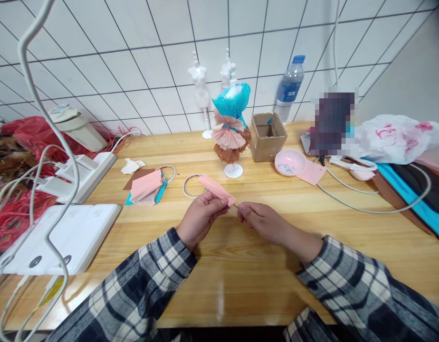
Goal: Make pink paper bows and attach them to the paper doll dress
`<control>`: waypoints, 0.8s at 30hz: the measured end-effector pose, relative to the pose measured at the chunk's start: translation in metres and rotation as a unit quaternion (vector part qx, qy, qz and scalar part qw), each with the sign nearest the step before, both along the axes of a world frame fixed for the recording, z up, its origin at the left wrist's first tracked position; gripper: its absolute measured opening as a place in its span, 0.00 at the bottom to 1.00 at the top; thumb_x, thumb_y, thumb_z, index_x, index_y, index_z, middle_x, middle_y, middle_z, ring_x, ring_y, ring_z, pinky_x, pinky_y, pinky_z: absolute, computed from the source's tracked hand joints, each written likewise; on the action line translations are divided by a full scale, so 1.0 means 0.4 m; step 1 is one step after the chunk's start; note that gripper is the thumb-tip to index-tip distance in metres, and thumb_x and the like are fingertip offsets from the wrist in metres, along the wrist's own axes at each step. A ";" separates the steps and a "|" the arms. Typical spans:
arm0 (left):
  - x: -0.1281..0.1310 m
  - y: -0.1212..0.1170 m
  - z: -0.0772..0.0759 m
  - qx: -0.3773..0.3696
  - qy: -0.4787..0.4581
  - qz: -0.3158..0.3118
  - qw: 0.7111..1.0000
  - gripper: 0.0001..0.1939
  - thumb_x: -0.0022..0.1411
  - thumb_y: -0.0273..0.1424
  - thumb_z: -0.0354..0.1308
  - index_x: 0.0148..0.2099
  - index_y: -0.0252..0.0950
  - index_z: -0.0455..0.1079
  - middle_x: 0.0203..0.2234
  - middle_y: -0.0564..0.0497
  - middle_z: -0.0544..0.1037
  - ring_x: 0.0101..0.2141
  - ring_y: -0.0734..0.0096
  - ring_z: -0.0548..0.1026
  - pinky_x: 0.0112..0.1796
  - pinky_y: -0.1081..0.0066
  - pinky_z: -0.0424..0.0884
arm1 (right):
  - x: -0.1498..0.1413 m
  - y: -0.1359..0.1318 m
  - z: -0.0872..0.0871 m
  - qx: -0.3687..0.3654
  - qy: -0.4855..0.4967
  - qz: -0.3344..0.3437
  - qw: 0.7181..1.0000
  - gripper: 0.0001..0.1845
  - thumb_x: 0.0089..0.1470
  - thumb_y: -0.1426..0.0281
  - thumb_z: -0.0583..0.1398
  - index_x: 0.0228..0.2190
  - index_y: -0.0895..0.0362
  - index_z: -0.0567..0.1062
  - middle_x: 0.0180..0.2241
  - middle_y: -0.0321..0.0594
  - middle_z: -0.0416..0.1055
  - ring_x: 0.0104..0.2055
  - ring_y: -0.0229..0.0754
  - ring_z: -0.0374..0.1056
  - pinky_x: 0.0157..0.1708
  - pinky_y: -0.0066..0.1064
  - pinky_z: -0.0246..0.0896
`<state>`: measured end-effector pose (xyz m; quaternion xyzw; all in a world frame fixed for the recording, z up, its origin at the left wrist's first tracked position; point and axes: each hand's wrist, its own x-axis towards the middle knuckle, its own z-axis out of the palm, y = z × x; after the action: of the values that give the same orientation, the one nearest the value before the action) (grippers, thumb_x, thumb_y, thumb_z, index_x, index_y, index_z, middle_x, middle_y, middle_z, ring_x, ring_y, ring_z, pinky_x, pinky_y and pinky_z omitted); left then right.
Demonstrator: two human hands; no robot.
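- Plaid sleeves (134, 280) closest to cam, one per side, both reaching in over the wood table (212, 289).
- Far L now: heap of red shreds (2, 228), white cable (23, 47) dangling in front.
- White tumbler (80, 130) tilted by the shreds; power strip (98, 175) w/ plugs next to it; white flat unit (91, 232) nearer us, cables at its near edge.
- Crumpled tissue (132, 166), then the paper stack (146, 185): pink sheets on top, blue + brown edges poking out below.
- Thin round hoop (184, 186) flat on the table, just beside the folded pink strip (209, 184).
- Main action, mid-table: L hand (204, 213) pinches that strip, thumb pressed on it, strip's far end angled up-L.
- R hand (257, 218): thumb + finger clamped on a thin stick-like bit (235, 205) at the strip's R end. Too small to ID; can't tell if it pokes in or only touches. Hands close, not touching.
- Behind: white mannequins (199, 88) nr the tiled wall; in front, a dressed mannequin (230, 137) in blue, pink + brown pleats, round white base.
- Just R of it: open cardboard box (264, 145), water bottle (291, 90) upright-ish behind, tilted a bit.
- Pink bowl (300, 164) w/ tiny beads (287, 168), pink card (315, 175) touching its R side.
- Far R: pixelated object (333, 123), printed plastic bag (394, 140), blue sheet (415, 206) w/ dark slab (424, 187) on top.
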<state>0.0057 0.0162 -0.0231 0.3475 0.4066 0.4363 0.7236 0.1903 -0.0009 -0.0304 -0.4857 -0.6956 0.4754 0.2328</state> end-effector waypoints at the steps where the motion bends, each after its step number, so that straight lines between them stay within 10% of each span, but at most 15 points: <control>1: 0.001 -0.001 0.000 0.003 0.000 -0.003 1.000 0.08 0.51 0.26 0.67 0.35 0.32 0.75 0.31 0.51 0.79 0.33 0.77 0.74 0.38 0.77 0.68 | 0.000 0.000 0.001 -0.002 0.000 0.005 1.000 0.26 0.63 0.52 0.43 0.27 0.56 0.68 0.26 0.35 0.66 0.28 0.38 0.60 0.30 0.29 0.54; 24: 0.001 -0.002 -0.008 0.027 0.019 -0.043 0.999 0.12 0.50 0.29 0.68 0.37 0.31 0.73 0.30 0.49 0.81 0.32 0.72 0.76 0.38 0.72 0.68 | 0.001 0.010 0.003 -0.025 0.009 0.033 0.999 0.26 0.61 0.51 0.45 0.22 0.56 0.64 0.21 0.33 0.59 0.25 0.36 0.57 0.26 0.27 0.51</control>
<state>0.0059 0.0154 -0.0263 0.3926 0.3926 0.4090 0.7242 0.1908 0.0032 -0.0293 -0.4640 -0.6971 0.5045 0.2104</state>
